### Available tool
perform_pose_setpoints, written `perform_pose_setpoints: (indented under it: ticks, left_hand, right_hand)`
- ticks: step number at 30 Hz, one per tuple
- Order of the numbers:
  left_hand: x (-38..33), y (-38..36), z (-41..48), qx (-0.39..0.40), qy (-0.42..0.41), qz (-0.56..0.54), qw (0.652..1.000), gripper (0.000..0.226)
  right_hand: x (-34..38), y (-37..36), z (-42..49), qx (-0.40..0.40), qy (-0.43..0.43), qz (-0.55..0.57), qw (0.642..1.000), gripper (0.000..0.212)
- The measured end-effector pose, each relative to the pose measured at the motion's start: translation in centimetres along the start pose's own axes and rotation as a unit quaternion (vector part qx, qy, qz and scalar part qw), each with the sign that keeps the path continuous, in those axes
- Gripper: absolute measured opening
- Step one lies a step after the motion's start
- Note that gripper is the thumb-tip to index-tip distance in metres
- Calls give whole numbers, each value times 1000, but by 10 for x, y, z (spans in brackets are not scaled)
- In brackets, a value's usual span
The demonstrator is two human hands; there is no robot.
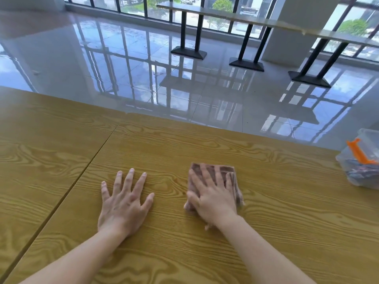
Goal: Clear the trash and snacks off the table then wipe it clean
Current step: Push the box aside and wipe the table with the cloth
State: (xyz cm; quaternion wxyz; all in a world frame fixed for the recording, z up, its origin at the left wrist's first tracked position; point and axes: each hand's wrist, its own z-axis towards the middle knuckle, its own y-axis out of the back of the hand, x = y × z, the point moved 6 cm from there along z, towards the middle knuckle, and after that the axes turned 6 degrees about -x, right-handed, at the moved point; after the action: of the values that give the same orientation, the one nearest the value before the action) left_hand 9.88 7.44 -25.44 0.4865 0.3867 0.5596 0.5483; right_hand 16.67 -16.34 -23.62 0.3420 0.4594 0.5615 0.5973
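Note:
A wood-grain table [266, 201] fills the lower part of the head view. My right hand [213, 197] lies flat, fingers spread, on a folded brown cloth [227, 170] that rests on the tabletop right of centre. My left hand [125, 203] is pressed palm-down on the bare wood, fingers apart, a short way left of the cloth and holding nothing. A clear plastic box [361, 162] with an orange clip and dark wrappers inside sits at the table's right edge.
A seam [82, 173] runs diagonally between two tabletops to the left of my hands. Beyond the far table edge is a glossy tiled floor [143, 68], and a long counter on black pedestal legs [188, 29] stands by the windows.

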Motion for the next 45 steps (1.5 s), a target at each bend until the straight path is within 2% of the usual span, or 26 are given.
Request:
perform_pose_setpoints:
  ticks: [2, 4, 6, 8, 10, 11, 13, 16, 18, 19, 21, 23, 25, 27, 29, 31, 32, 34, 35, 38, 41, 43, 45]
  left_hand:
    - [1, 0, -1, -5, 0, -10, 1000, 74]
    - [1, -1, 0, -7, 2, -14, 1000, 73]
    - [-1, -2, 0, -9, -2, -10, 1000, 72]
    - [-1, -1, 0, -16, 0, -11, 1000, 71]
    - [-1, -1, 0, -16, 2, -14, 1000, 70]
    - [-2, 0, -1, -18, 1, -19, 1000, 70]
    - [-2, 3, -1, -26, 3, -37, 999, 67]
    - [2, 9, -2, -53, 16, -97, 994, 65]
    - [3, 11, -4, -67, 21, -125, 990, 63]
    - [3, 11, -5, -68, 21, -129, 989, 62]
    - [1, 9, -5, -62, 15, -122, 990, 62]
    - [-1, 8, -5, -54, 11, -111, 992, 63]
    - [-2, 8, -5, -43, 10, -99, 994, 65]
    - [-3, 9, -5, -38, 9, -103, 994, 67]
    - [-2, 13, -6, -46, 17, -143, 989, 67]
    - [2, 18, -7, -68, 30, -216, 974, 66]
    - [5, 21, -8, -82, 35, -255, 963, 65]
    - [13, 25, -8, -105, 40, -311, 944, 62]
    - [15, 26, -8, -111, 39, -320, 940, 61]
    - [11, 26, -9, -108, 3, -278, 955, 62]
    - [-11, 28, -5, -104, -83, -187, 973, 62]
    - [-33, 27, -1, -76, -170, -121, 975, 63]
    - [-45, 22, 4, -28, -223, -85, 971, 67]
  right_hand:
    - [10, -11, -55, -38, 109, -25, 993, 66]
    - [-13, -11, -95, -58, 123, -48, 990, 73]
    - [-46, -6, -88, -54, 69, -86, 992, 71]
    - [-55, 1, -51, -29, -34, -75, 996, 66]
    - [-36, 3, -5, -26, -104, -47, 993, 65]
    - [-18, 1, 16, -22, -108, -29, 993, 65]
    - [27, -5, 36, -13, -54, -16, 998, 65]
    - [71, -14, 3, -11, 144, -29, 989, 63]
    - [56, -19, -42, -27, 244, -41, 969, 63]
    - [36, -17, -58, -36, 254, -50, 965, 64]
    - [-15, -7, -63, -57, 198, -77, 976, 62]
    - [-51, 5, -38, -36, 54, -78, 995, 60]
    - [-50, 8, -1, -28, -74, -69, 995, 60]
    - [-18, 3, 33, -28, -117, -53, 991, 63]
    - [36, -6, 53, -29, -41, -36, 998, 64]
    - [89, -15, 47, -10, 116, -38, 992, 64]
    - [106, -19, 37, 8, 201, -46, 979, 63]
    - [109, -15, 18, 28, 304, -43, 951, 67]
    - [99, -9, 12, 27, 315, -27, 948, 71]
    - [59, 4, -4, 0, 238, 50, 970, 77]
    - [51, -1, -13, -6, 139, 85, 987, 71]
    - [60, -9, -14, -1, 121, 65, 991, 70]
    - [70, -15, -15, 5, 139, 32, 990, 73]
